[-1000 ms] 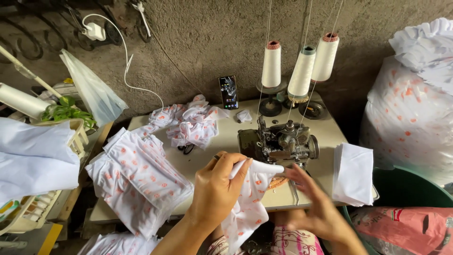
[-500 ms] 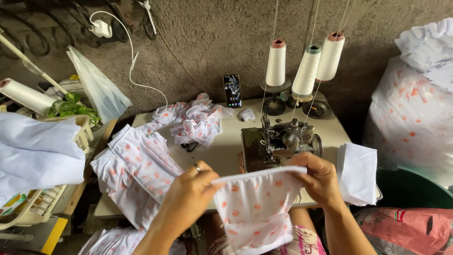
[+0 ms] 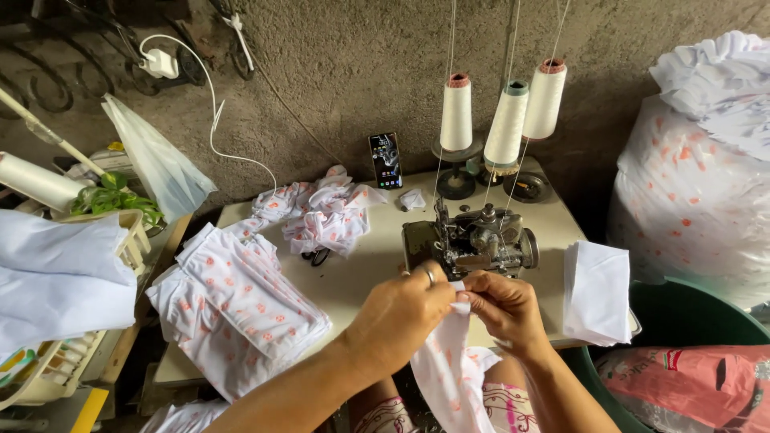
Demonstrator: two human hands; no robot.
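Observation:
Both hands pinch the top edge of a white fabric piece with pink spots (image 3: 451, 369), which hangs down toward my lap. My left hand (image 3: 403, 314) grips it on the left, a ring on one finger. My right hand (image 3: 501, 309) grips it on the right, the fingertips of both hands almost touching. They are just in front of the grey sewing machine (image 3: 473, 240) on the cream table (image 3: 361, 273).
A stack of spotted fabric pieces (image 3: 237, 309) lies at the table's left, a crumpled heap (image 3: 317, 212) behind it, folded white cloth (image 3: 597, 289) at the right. Three thread cones (image 3: 505, 120) and a phone (image 3: 385, 160) stand at the back. A large stuffed bag (image 3: 690, 192) is at the right.
The fabric piece was held spread wide between my hands; now my hands have come together at its top edge near the machine, and the cloth hangs bunched below.

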